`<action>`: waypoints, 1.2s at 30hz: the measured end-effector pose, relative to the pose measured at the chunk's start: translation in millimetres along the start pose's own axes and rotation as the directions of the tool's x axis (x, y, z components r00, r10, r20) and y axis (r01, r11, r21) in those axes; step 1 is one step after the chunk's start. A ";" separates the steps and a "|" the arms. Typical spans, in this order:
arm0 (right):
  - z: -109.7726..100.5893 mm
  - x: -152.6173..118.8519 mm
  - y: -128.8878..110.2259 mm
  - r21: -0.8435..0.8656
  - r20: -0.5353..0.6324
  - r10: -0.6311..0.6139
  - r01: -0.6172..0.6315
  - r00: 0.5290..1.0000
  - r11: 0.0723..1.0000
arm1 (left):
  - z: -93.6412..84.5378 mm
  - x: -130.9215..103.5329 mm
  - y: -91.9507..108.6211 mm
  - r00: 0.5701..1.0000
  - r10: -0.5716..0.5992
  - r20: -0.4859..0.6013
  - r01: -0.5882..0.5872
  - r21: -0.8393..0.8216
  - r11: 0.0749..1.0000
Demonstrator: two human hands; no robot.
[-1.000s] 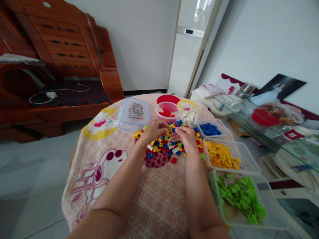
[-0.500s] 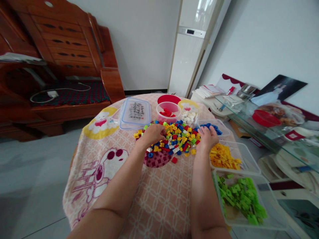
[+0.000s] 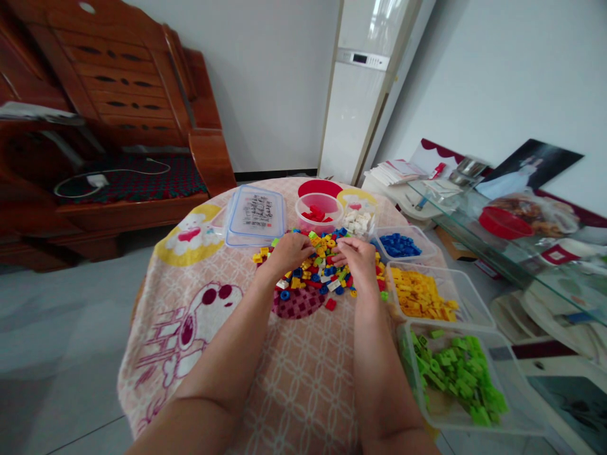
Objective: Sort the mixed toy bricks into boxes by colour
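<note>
Heap of mixed bricks (image 3: 310, 275) in red, yellow, blue, green and white, spread loosely on a patterned cloth (image 3: 298, 379) that covers a round table. The heap lies directly beneath and between the two hands: the left hand (image 3: 290, 254) covers its left part, fingers curled downward, and the right hand (image 3: 358, 258) hangs over its right part, thumb and fingers drawn near one another. Whether either hand grips a brick cannot be told, the fingertips being too small and partly hidden. A lone red brick (image 3: 331, 304) lies just apart from the heap, on the near side. Around the heap stand the single-colour groups: red bricks (image 3: 316, 215) in a pink bowl (image 3: 319, 224) beyond it, white bricks (image 3: 359, 222) to the right of the bowl, then blue bricks (image 3: 401, 245), yellow bricks (image 3: 422, 297) and green bricks (image 3: 459, 373), each in its own clear tray along the right side. A blue-rimmed box (image 3: 256, 217) stands beyond and to the left. Likely faults: a small brick could slip from a loose pinch; a colour partly covered by its neighbours could be misread and dropped among the wrong group; the right forearm, close to the yellow and green trays, could nudge one, and the green tray (image 3: 515, 395) appears to reach past the table's edge, where a knock might tip it.
</note>
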State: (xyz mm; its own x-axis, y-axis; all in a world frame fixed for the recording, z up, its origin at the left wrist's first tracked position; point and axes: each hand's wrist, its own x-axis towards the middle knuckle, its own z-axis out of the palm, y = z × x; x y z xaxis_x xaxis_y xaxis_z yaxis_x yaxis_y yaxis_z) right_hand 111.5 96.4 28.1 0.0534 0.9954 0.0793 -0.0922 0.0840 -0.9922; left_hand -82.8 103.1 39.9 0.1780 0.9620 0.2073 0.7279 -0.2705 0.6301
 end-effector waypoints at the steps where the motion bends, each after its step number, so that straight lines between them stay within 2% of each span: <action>1: 3.2 -2.0 -1.1 -0.015 0.043 0.010 -0.010 0.999 1.000 | -0.6 0.1 0.6 1.000 -0.003 -0.008 0.002 -0.009 1.000; 4: 10.6 -5.6 -2.4 -0.055 0.134 0.041 -0.034 0.990 0.998 | -3.0 0.0 3.4 1.000 -0.006 -0.015 0.005 -0.072 0.997; 7: 15.9 -6.8 -0.8 -0.076 0.175 0.067 -0.055 0.982 0.996 | -5.2 -0.6 7.4 1.000 0.002 0.004 -0.002 -0.163 0.987; 18: 16.6 -7.3 -4.3 -0.014 0.176 0.089 -0.088 0.980 0.996 | 0.3 -0.9 18.1 0.998 0.058 0.005 -0.057 -0.142 0.988; 21: 15.4 -7.6 -5.9 -0.006 0.144 0.095 -0.095 0.985 0.995 | 1.4 -1.0 18.7 0.998 0.055 0.002 -0.054 -0.124 0.991; 25: 8.0 -2.5 -3.2 0.037 0.022 0.090 -0.090 0.996 0.995 | -2.0 -1.4 15.1 0.999 0.023 -0.023 -0.025 -0.100 0.995; 29: -12.6 8.7 2.6 0.102 -0.208 0.053 -0.032 0.977 0.994 | -11.0 -1.8 4.4 0.998 -0.025 -0.050 0.022 -0.062 0.998; 31: -26.3 14.8 5.6 0.134 -0.365 0.016 0.036 0.931 0.990 | -17.2 -3.0 -1.8 0.998 -0.044 -0.049 0.042 -0.047 0.998; 34: -46.0 22.5 9.0 0.136 -0.582 -0.054 0.163 0.811 0.977 | -26.7 -6.1 -8.2 0.996 -0.079 -0.028 0.079 -0.017 0.997; 36: -55.3 25.4 9.5 0.090 -0.675 -0.088 0.200 0.733 0.976 | -31.7 -7.9 -10.0 0.995 -0.095 -0.017 0.095 -0.005 0.995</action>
State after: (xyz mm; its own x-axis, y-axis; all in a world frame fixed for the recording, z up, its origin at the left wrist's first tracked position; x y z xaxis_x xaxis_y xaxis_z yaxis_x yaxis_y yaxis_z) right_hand 167.0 120.0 15.4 0.7182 0.6911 0.0809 -0.1683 0.2854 -0.9435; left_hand -112.5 96.9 55.7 0.0966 0.9826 0.1589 0.7385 -0.1778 0.6504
